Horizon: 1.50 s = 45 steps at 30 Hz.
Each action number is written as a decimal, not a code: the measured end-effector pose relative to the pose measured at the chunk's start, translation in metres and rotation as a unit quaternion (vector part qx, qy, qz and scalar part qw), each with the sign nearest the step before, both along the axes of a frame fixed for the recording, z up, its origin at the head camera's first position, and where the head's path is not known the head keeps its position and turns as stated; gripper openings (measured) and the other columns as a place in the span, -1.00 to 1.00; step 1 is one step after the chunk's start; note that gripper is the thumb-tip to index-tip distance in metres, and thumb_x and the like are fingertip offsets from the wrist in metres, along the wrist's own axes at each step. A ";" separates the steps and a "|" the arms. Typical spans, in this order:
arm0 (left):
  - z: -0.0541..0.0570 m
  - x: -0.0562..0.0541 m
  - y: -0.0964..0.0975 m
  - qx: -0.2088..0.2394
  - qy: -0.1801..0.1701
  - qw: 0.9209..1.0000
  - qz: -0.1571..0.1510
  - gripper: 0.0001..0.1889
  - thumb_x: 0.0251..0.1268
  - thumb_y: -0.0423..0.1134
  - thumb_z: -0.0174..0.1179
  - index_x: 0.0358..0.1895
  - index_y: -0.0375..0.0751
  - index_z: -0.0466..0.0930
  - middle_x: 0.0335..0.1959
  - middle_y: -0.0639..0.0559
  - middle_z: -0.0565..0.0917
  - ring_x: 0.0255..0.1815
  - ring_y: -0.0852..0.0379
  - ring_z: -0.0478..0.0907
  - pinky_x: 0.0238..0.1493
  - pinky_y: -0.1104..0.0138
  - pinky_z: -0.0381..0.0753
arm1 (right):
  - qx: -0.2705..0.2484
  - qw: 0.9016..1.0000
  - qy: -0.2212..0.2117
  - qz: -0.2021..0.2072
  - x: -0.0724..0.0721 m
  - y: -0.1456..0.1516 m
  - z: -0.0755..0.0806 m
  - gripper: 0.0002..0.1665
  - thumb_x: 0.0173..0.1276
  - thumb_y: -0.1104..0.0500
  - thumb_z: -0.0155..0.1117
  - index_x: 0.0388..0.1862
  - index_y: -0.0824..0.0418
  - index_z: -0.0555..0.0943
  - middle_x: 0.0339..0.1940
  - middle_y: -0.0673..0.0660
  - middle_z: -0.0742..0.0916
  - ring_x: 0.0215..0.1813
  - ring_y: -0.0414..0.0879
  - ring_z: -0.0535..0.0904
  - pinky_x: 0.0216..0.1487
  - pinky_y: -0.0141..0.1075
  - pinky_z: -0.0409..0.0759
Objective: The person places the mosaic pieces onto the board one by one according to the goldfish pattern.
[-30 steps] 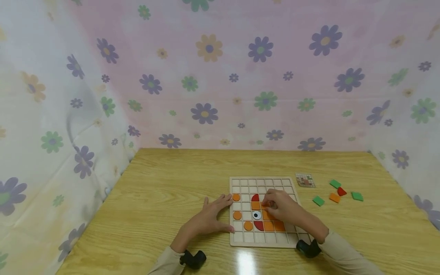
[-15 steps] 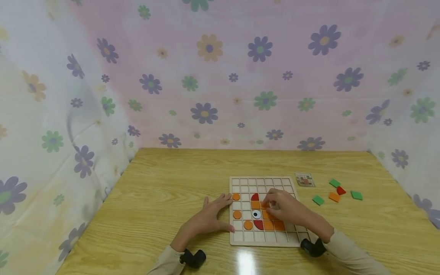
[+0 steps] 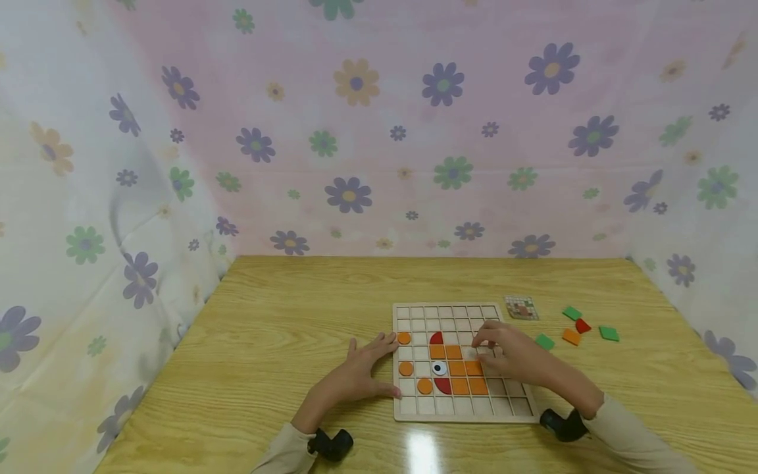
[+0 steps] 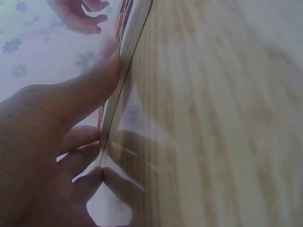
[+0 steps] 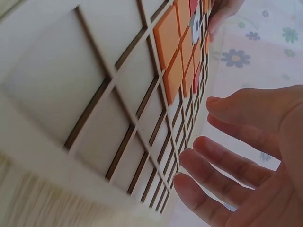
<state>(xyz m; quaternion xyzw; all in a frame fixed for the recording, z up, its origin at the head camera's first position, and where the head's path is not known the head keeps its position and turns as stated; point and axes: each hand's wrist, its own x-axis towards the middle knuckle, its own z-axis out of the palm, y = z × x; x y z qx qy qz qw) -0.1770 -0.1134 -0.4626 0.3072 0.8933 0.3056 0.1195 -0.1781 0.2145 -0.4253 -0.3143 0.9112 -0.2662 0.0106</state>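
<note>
A wooden grid board (image 3: pixel 462 419) lies flat on the table. My left hand (image 3: pixel 354 376) is at its left side, thumb and fingertips spread along the rim. Over the board's right half hovers my right hand (image 3: pixel 514 353), fingers loosely bent with nothing between them, as the right wrist view confirms. Orange square tiles (image 3: pixel 457 368) fill several cells, with a round eye tile (image 3: pixel 439 368) beside them. A red curved-edge tile (image 3: pixel 436 338) sits above and another red tile (image 3: pixel 443 386) below. Orange discs (image 3: pixel 405 368) occupy cells near the left edge.
Right of the board lie loose tiles: several green ones (image 3: pixel 608 334), a red one (image 3: pixel 583 326) and an orange one (image 3: pixel 571 337). A small printed pattern card (image 3: pixel 521 308) lies by the board's upper right corner. Flowered cloth (image 3: pixel 379 151) hangs behind the wooden table (image 3: pixel 296 296).
My right hand has let go of an orange square tile, which now lies in its cell in the upper orange row, and has moved right. The left hand stays at the rim.
</note>
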 end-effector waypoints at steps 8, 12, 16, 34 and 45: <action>-0.001 0.000 0.000 0.000 -0.005 1.000 0.004 -0.07 -0.02 0.20 0.34 0.43 -0.10 0.22 0.49 0.05 0.08 0.51 0.01 -0.09 0.34 -0.21 -0.43 | -0.013 1.000 0.006 -0.003 0.004 0.019 0.003 -0.90 0.26 0.30 0.30 -0.24 0.19 0.64 -0.21 0.03 0.60 -0.27 -0.08 0.53 -0.35 -0.29 0.56; -0.001 0.000 0.000 -0.001 -0.005 1.000 0.004 -0.07 -0.02 0.19 0.35 0.43 -0.10 0.22 0.49 0.05 0.08 0.51 0.01 -0.10 0.34 -0.21 -0.43 | -0.012 1.000 -0.001 -0.014 0.005 0.027 0.005 -0.90 0.28 0.28 0.28 -0.23 0.20 0.65 -0.19 0.03 0.60 -0.26 -0.10 0.53 -0.36 -0.30 0.56; 0.000 -0.001 0.001 -0.002 -0.005 1.000 0.006 -0.08 -0.01 0.18 0.35 0.44 -0.10 0.22 0.49 0.05 0.08 0.50 0.01 -0.09 0.34 -0.21 -0.44 | -0.008 1.000 0.016 -0.015 0.006 0.036 0.006 -0.89 0.25 0.29 0.31 -0.23 0.18 0.65 -0.21 0.02 0.60 -0.27 -0.09 0.54 -0.35 -0.28 0.57; 0.001 0.000 0.001 -0.007 0.000 1.000 0.007 -0.07 -0.02 0.19 0.36 0.43 -0.10 0.22 0.49 0.05 0.10 0.50 0.01 -0.08 0.34 -0.22 -0.42 | -0.024 0.994 0.099 -0.045 0.016 0.079 0.002 -0.79 0.10 0.38 0.39 -0.29 0.18 0.64 -0.20 0.10 0.62 -0.38 -0.23 0.49 -0.52 -0.39 0.47; -0.003 0.000 0.001 -0.010 -0.003 1.000 0.007 -0.06 -0.02 0.22 0.33 0.44 -0.08 0.20 0.49 0.09 0.08 0.50 0.02 -0.09 0.34 -0.20 -0.44 | 0.006 0.993 0.077 -0.092 0.017 0.107 -0.004 -0.77 0.13 0.37 0.38 -0.21 0.21 0.65 -0.16 0.16 0.62 -0.31 -0.04 0.53 -0.48 -0.36 0.47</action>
